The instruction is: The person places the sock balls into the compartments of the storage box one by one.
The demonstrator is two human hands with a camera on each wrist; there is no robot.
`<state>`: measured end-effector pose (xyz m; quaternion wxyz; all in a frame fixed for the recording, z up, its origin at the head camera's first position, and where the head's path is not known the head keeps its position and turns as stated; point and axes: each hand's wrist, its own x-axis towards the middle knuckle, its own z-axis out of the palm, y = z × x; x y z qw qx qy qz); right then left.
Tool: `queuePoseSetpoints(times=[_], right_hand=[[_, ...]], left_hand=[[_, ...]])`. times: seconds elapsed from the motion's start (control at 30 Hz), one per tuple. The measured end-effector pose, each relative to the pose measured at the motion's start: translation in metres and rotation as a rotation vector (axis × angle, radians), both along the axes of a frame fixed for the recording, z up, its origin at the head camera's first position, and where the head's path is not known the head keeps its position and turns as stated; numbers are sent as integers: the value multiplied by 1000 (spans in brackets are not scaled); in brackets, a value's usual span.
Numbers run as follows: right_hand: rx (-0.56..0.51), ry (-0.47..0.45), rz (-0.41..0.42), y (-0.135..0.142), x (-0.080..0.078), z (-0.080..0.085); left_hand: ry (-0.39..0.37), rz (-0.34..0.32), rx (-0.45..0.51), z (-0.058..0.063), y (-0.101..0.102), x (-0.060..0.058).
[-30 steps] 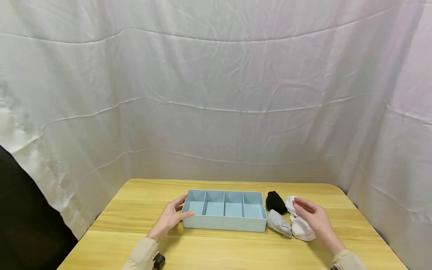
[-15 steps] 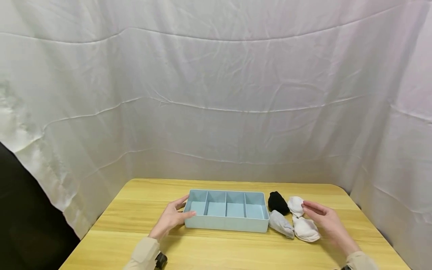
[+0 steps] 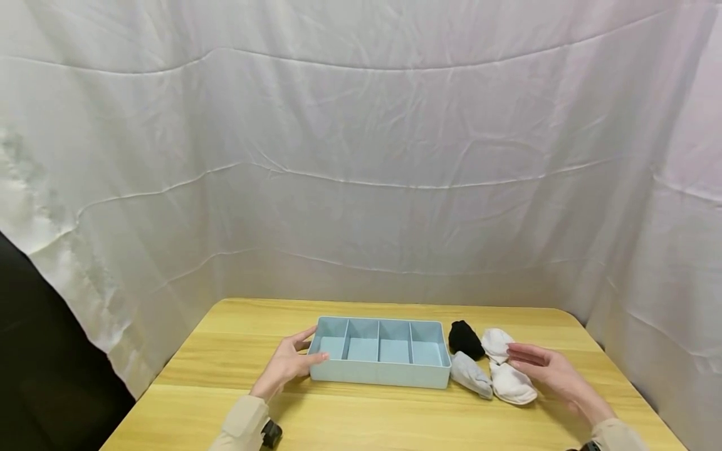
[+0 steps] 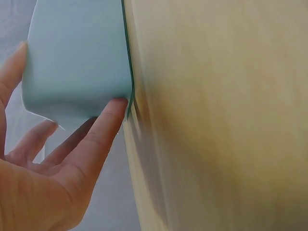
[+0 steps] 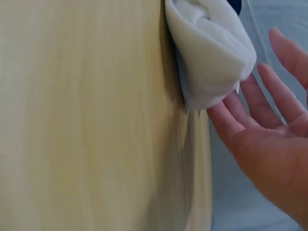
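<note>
A light blue box (image 3: 380, 374) divided into compartments rests on the table, the compartments bare inside. My left hand (image 3: 284, 364) holds its left end, thumb over the front rim and fingers behind the end wall. The left wrist view shows fingertips against the box wall (image 4: 79, 57). At the box's right end lie balled-up socks: black (image 3: 465, 340), grey (image 3: 470, 374), and two white, a far one (image 3: 496, 344) and a near one (image 3: 512, 383). My right hand (image 3: 553, 371) is right of the white socks, fingers extended and holding nothing, fingertips close beside a white sock (image 5: 211, 53).
The wooden table (image 3: 361, 416) has rounded far corners. White curtains (image 3: 395, 156) hang behind it and at both sides. A dark area (image 3: 45, 363) shows at the lower left.
My right hand has drawn back to the right, uncovering more of the far white sock. The left hand stays at the box, and the socks lie as before.
</note>
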<state>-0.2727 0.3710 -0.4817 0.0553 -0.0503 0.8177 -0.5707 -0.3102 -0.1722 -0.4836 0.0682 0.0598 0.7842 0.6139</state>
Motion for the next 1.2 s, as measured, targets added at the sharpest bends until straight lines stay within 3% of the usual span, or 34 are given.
queuePoseSetpoints(times=[0.2, 0.37, 0.63, 0.77, 1.2], right_hand=[[-29, 27, 193, 11, -1, -2], [21, 26, 273, 15, -1, -6], [103, -20, 258, 15, 2, -6], [93, -41, 257, 14, 3, -5], [112, 0, 352, 18, 0, -10]], left_hand=[[-2, 6, -2, 0, 0, 0], [-2, 12, -2, 0, 0, 0], [-5, 16, -13, 0, 0, 0], [-12, 13, -14, 0, 0, 0], [-14, 3, 13, 1, -1, -1]])
